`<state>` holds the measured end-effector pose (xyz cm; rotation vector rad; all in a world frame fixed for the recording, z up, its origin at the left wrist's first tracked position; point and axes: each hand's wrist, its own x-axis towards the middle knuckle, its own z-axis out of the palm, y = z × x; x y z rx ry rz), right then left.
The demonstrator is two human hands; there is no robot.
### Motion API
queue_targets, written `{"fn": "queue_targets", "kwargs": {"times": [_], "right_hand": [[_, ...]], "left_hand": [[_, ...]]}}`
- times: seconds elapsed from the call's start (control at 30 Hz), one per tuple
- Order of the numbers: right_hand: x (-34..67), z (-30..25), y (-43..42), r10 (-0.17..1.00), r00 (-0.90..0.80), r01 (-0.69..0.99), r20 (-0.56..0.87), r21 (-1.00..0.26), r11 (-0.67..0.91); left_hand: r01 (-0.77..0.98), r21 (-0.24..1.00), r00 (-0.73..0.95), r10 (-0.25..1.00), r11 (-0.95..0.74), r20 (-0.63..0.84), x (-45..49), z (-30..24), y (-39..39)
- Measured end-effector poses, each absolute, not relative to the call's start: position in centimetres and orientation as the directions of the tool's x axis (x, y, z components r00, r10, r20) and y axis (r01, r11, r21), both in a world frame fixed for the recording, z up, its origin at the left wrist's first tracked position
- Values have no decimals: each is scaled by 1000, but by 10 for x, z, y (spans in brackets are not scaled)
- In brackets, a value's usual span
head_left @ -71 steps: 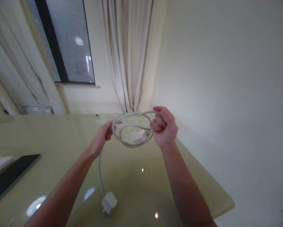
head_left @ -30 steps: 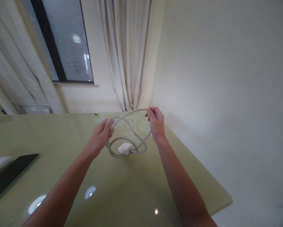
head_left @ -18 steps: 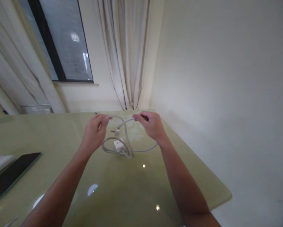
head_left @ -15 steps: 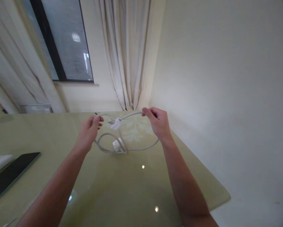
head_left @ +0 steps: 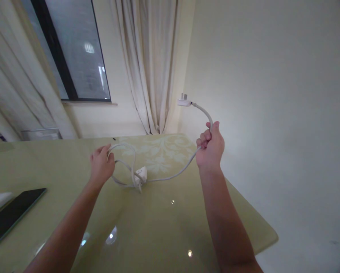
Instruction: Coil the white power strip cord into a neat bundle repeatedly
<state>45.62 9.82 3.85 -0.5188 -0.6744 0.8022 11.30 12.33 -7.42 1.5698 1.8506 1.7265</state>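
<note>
Fingers (head_left: 205,137) of my right hand (head_left: 210,149) grip the cord (head_left: 172,177), its plug (head_left: 184,102) now lifted clear of the loops (head_left: 135,153) it hung beside, so that end is separated. My left hand (head_left: 102,163) pinches those loops; the socket block (head_left: 141,173) sits between, low over the table (head_left: 158,231).

The person's right hand (head_left: 211,146) grips a pale cable (head_left: 175,175) near its plug (head_left: 184,102), prongs up. Over on the left, the left hand (head_left: 102,165) pinches a loop; between them, a white socket block (head_left: 141,174). A dark slab (head_left: 16,212) lies at the table's (head_left: 158,231) left.
</note>
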Motion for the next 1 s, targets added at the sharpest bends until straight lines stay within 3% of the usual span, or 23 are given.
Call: {"fn": "queue_targets", "kwargs": {"times": [0.1,0.2,0.37,0.6,0.7,0.83,1.0], "right_hand": [[458,39,98,850,445,-582,281,-631,513],[456,40,98,883,404,-653,239,-601,462],[450,40,95,879,396,-692,268,-542,477],[445,41,92,843,448,-681,296,-498,537],[445,41,92,849,430,-693,307,-491,528],[448,40,94,854,397,-691,335,-504,519],[448,40,93,852,412,-717,324,-461,522]], "left_hand": [[742,614,-323,659,-269,679,125,-69,117],[765,552,-182,710,-332,680,133,-64,113],[609,768,-61,954,-198,295,134,-72,116],[300,952,135,985,65,-110,133,-89,102],[248,957,98,978,153,-182,138,-93,101],[150,973,-14,985,174,-174,145,-92,106],[-129,984,-236,960,121,-149,141,-76,113]]}}
